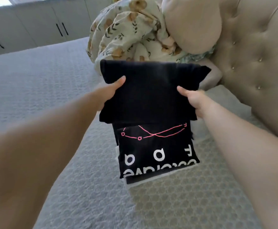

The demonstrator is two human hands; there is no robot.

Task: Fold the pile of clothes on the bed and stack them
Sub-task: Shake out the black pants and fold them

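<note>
A folded plain black garment point(149, 90) is held in the air above the far end of a stack point(158, 156) on the grey bed. My left hand point(109, 94) grips its left edge, thumb on top. At the right edge my right hand point(194, 100) grips it the same way. The fingers of both hands are hidden beneath the cloth. The stack's top piece is a folded black shirt with white letters and a pink line drawing. A white layer and another dark one show under it at the near edge.
The textured grey bedspread point(52, 90) stretches left and toward me. A crumpled floral blanket point(126, 33) and a beige pillow point(192, 25) lie behind the stack. A tufted beige headboard point(258, 63) rises on the right. White cabinets point(27, 27) line the far wall.
</note>
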